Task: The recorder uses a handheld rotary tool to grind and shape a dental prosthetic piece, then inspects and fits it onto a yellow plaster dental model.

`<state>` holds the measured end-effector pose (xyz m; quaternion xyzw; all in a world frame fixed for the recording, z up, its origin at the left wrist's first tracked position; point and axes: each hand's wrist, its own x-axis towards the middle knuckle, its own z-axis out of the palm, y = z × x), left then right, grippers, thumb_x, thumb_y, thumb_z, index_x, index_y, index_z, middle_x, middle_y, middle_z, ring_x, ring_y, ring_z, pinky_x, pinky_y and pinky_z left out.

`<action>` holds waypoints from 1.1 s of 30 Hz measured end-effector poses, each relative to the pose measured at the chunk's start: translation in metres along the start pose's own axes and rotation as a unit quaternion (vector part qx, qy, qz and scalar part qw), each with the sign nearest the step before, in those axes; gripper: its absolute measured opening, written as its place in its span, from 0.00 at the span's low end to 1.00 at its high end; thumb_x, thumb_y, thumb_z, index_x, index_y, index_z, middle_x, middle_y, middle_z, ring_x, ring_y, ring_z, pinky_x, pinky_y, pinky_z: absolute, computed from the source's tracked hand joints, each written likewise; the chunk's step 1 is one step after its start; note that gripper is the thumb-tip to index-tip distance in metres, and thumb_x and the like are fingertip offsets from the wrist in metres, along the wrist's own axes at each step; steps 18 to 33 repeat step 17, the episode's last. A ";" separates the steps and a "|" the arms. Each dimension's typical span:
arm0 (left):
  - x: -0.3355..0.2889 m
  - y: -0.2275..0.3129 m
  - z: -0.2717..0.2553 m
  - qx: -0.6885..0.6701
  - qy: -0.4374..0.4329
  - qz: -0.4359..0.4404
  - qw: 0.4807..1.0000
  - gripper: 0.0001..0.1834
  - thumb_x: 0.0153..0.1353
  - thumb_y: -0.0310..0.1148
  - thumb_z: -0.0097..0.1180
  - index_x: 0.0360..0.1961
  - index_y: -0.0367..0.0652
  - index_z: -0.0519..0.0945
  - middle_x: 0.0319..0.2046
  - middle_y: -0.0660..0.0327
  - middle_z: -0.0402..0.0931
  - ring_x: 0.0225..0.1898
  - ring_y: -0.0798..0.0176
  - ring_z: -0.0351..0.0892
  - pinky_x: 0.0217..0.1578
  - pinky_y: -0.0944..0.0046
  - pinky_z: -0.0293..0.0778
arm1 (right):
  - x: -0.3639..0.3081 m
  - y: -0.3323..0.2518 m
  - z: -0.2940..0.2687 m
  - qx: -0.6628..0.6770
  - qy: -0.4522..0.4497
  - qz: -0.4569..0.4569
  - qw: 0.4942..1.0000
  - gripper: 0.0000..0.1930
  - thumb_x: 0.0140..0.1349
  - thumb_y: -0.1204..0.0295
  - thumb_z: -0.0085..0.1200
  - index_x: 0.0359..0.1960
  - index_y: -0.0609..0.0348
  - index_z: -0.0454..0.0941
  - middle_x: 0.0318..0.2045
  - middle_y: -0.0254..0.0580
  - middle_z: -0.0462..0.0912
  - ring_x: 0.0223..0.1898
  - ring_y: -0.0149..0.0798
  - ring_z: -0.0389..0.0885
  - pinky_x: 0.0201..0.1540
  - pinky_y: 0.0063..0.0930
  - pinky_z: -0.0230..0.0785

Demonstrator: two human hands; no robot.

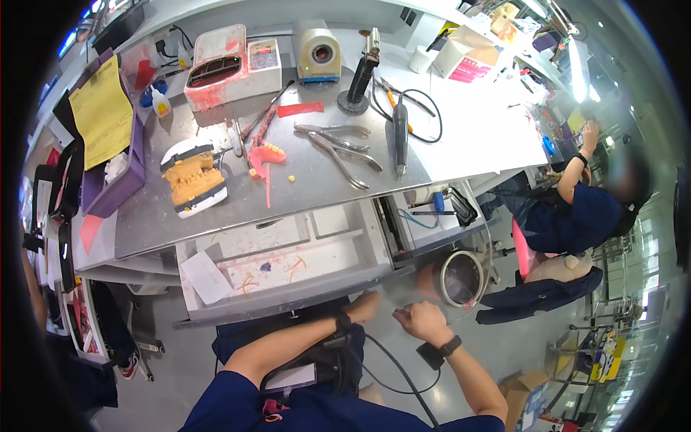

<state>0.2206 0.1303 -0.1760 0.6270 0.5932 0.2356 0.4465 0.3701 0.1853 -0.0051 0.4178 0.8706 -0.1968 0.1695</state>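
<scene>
Just below the open drawer's front edge is my left hand [362, 307], seen edge-on with its fingers mostly hidden. To its right, above the floor, my right hand [426, 322] is closed, with a small dark spot at its fingertips that I cannot make out. Neither hand touches the bench. On the metal bench top lie a yellow dental model [193, 180] on white and dark bases, a pink wax piece with teeth [266, 155], a loose tooth [291, 178], several pliers [338, 150] and a red wax strip [300, 109]. A dark handpiece [401, 137] lies farther right.
The open drawer [338, 252] holds a white paper and wax scraps. A round bin [461, 279] stands right of my hands. At the back are a pink-stained white box [230, 72], a cream device [317, 54] and an upright black tool [358, 79]. A co-worker [586, 205] sits at right.
</scene>
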 end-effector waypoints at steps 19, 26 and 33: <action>-0.303 0.239 -0.365 -0.078 0.186 0.391 0.898 0.06 0.58 0.31 0.58 0.32 0.39 0.79 0.21 0.59 0.80 0.19 0.59 0.79 0.18 0.70 0.74 | -0.191 -0.098 -0.223 0.223 0.472 -0.261 0.812 0.32 0.55 0.57 0.62 0.57 0.63 0.69 0.49 0.50 0.77 0.32 0.36 0.78 0.41 0.29 0.69; -0.303 0.239 -0.365 -0.078 0.186 0.391 0.898 0.06 0.58 0.31 0.58 0.32 0.39 0.79 0.21 0.59 0.80 0.19 0.59 0.79 0.18 0.70 0.74 | -0.191 -0.098 -0.223 0.223 0.472 -0.261 0.812 0.32 0.55 0.57 0.62 0.57 0.63 0.69 0.49 0.50 0.77 0.32 0.36 0.78 0.41 0.29 0.69; -0.303 0.239 -0.365 -0.078 0.186 0.391 0.898 0.06 0.58 0.31 0.58 0.32 0.39 0.79 0.21 0.59 0.80 0.19 0.59 0.79 0.18 0.70 0.74 | -0.191 -0.098 -0.223 0.223 0.472 -0.261 0.812 0.32 0.55 0.57 0.62 0.57 0.63 0.69 0.49 0.50 0.77 0.32 0.36 0.78 0.41 0.29 0.69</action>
